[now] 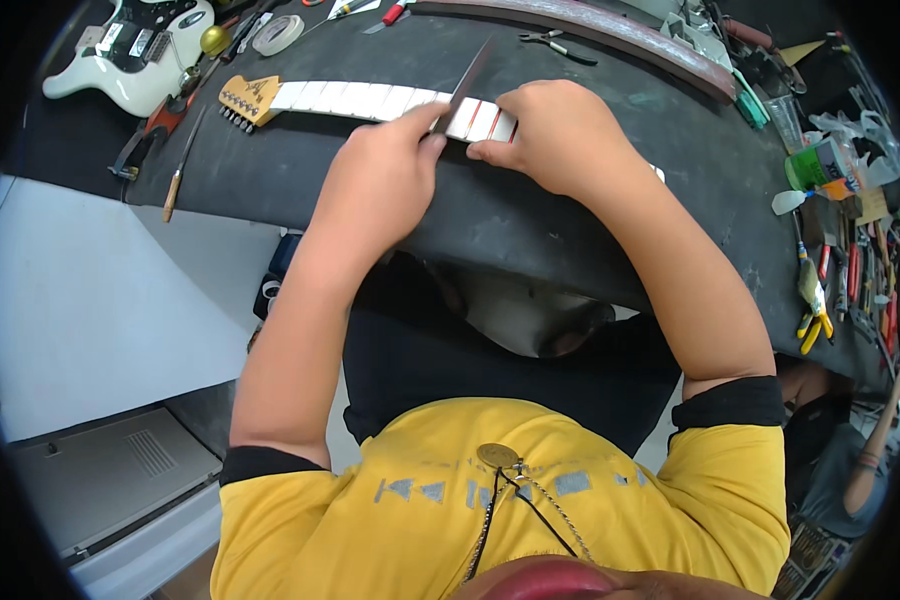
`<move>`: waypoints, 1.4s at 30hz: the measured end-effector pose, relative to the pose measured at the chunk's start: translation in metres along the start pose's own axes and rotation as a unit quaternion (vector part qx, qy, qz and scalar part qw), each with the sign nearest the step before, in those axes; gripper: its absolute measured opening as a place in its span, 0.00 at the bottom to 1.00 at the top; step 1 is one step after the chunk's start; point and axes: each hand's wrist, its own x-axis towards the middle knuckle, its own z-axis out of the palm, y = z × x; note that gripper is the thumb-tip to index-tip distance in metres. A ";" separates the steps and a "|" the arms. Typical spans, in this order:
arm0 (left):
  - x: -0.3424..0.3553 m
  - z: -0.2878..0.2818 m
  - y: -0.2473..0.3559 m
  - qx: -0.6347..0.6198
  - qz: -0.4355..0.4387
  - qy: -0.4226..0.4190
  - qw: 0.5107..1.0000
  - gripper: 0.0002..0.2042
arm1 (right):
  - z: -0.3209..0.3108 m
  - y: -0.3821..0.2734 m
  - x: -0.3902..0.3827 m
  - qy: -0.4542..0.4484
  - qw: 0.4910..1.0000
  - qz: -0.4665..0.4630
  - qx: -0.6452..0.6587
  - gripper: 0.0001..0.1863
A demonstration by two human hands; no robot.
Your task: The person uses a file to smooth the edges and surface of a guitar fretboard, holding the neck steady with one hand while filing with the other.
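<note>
A guitar neck (355, 98) lies across the dark bench, its wooden headstock (251, 98) with tuning pegs to the left. White tape strips cover its fretboard, with a few red lines near my hands. My left hand (385, 165) is closed on a slim, tapering dark metal file (467, 85). The file lies across the neck, its tip pointing away from me and to the right. My right hand (560, 135) grips the neck just right of the file, thumb at the near edge and fingers toward the far edge. That hand and forearm hide the neck's right end.
A white guitar body (140, 55) sits at the far left. Near it are a tape roll (278, 35) and a wooden-handled tool (173, 190). Pliers (560, 47) and a long beam (610, 40) lie beyond the neck. Several tools and yellow-handled pliers (813, 325) crowd the right; another person (850, 470) is beyond.
</note>
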 end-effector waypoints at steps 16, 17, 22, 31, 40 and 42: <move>-0.015 0.000 0.000 -0.006 -0.011 0.006 1.000 0.19 | 0.002 0.002 0.000 0.001 1.000 -0.005 -0.002 0.30; -0.004 0.001 0.001 -0.001 -0.016 -0.002 1.000 0.18 | 0.001 0.002 0.001 0.000 1.000 -0.005 -0.002 0.30; -0.067 0.000 -0.001 -0.012 -0.004 0.015 1.000 0.20 | -0.004 0.005 -0.003 -0.014 1.000 0.024 0.000 0.30; -0.160 -0.023 -0.005 -0.024 -0.015 0.038 0.999 0.22 | -0.003 0.001 -0.002 -0.015 0.999 0.027 0.010 0.29; -0.066 0.002 -0.004 -0.020 0.022 0.037 0.999 0.20 | 0.000 0.002 0.002 -0.016 1.000 0.003 -0.008 0.30; -0.016 0.007 0.005 0.008 -0.013 0.012 1.000 0.19 | -0.002 0.002 0.001 -0.017 1.000 0.010 -0.001 0.30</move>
